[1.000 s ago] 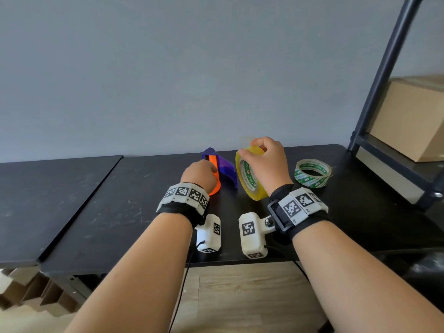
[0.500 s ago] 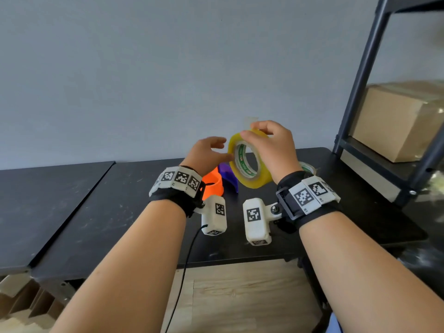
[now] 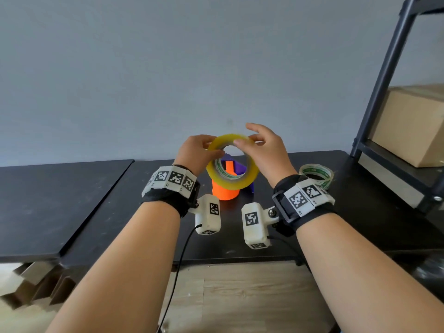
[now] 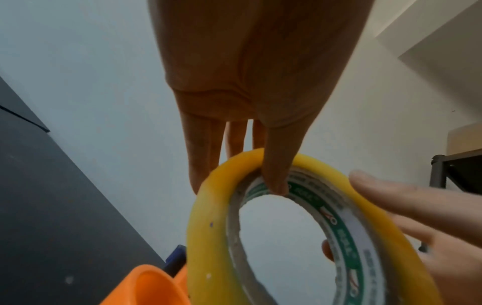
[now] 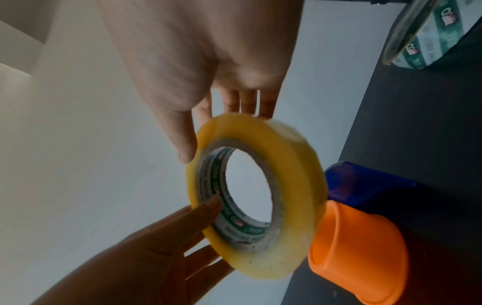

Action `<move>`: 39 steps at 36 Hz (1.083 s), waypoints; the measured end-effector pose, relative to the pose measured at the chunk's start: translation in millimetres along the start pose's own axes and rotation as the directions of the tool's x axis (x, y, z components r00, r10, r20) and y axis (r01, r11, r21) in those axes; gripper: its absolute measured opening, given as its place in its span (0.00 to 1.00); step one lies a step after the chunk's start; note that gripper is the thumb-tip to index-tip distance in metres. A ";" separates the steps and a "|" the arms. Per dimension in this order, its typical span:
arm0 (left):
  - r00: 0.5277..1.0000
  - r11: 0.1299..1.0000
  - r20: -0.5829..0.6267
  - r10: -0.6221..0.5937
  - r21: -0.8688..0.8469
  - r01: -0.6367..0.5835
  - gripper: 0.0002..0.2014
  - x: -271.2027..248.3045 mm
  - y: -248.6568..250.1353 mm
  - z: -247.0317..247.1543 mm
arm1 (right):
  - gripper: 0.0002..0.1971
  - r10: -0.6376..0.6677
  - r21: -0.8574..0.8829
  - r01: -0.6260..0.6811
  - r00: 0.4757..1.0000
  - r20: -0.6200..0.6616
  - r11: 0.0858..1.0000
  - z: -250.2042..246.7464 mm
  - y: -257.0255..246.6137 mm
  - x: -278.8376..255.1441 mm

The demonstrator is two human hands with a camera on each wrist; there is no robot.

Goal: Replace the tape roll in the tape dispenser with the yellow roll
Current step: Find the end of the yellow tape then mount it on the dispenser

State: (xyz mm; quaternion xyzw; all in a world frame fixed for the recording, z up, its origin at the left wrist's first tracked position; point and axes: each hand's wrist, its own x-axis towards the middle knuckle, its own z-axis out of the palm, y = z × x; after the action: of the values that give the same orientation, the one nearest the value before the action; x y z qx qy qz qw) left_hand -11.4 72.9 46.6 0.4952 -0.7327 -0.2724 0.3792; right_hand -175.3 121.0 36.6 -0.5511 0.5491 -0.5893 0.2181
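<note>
You hold the yellow roll of packing tape (image 3: 232, 162) in the air between both hands, above the middle of the black worktop (image 3: 96, 212), well back towards its rear edge. Your left hand (image 3: 195, 152) pinches the rim on its left: the thumb hooks into the cardboard core and the fingers lie against the outer band, as the left wrist view shows. Your right hand (image 3: 265, 152) is looser, with straight fingers laid on the upper right rim and the thumb near the roll's face; whether that thumb presses is hard to tell.

Just below the roll stands the tape dispenser (image 3: 227, 181), an orange plastic hub on a purple body. The nearly spent roll with green print (image 3: 316, 175) lies flat towards the worktop's right edge.

The roll looks light and stiff, likely smooth and a little slippery on its outer wraps. Grip through the core and across the flat faces, keeping off the sticky edge, and line the core up squarely with the orange hub.
</note>
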 end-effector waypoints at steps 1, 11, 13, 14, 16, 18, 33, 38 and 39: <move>1.000 1.000 -0.022 -0.002 0.017 0.002 0.15 -0.1 -2.3 -1.3 | 0.28 0.006 -0.013 -0.005 1.000 0.008 1.000 1.6 2.2 0.0; 0.994 0.993 -0.053 -0.091 0.076 0.095 0.15 -0.4 -21.2 3.3 | 0.32 0.090 -0.130 -0.082 0.995 0.051 0.988 12.4 23.7 3.8; 0.991 0.990 -0.032 -0.129 0.046 0.130 0.17 0.2 -23.4 5.8 | 0.30 0.078 -0.178 -0.066 0.995 0.063 0.982 15.1 26.5 4.9; 0.990 0.989 -0.011 -0.143 0.031 0.143 0.18 0.5 -23.7 6.3 | 0.28 0.066 -0.209 -0.051 0.996 0.067 0.977 16.0 28.0 5.6; 0.986 0.987 0.038 -0.162 0.010 0.162 0.20 1.5 -24.0 6.9 | 0.24 0.046 -0.248 -0.029 0.997 0.064 0.968 17.0 30.8 6.7; 0.985 0.986 0.054 -0.166 -0.011 0.167 0.21 2.9 -24.2 6.4 | 0.21 0.035 -0.253 -0.019 0.998 0.058 0.967 18.3 33.1 7.0; 0.994 0.995 0.040 -0.097 -0.015 0.098 0.24 11.5 -29.7 4.9 | 0.11 0.028 -0.277 -0.002 0.995 0.091 0.961 25.4 29.9 8.0; 0.992 0.993 0.055 -0.118 -0.009 0.118 0.23 18.0 -32.5 6.1 | 0.21 0.114 -0.270 -0.092 0.991 0.067 0.959 28.5 37.9 15.3; 0.992 0.994 0.054 -0.113 -0.002 0.114 0.23 19.7 -32.7 6.9 | 0.18 0.115 -0.269 -0.094 0.991 0.062 0.958 29.6 39.3 16.3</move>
State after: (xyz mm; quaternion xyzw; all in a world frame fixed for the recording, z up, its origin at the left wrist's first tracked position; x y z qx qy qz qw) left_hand -4.5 42.8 23.0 0.5276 -0.7125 -0.3086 0.3446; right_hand -167.6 83.0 2.2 -0.5679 0.6427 -0.4763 0.1940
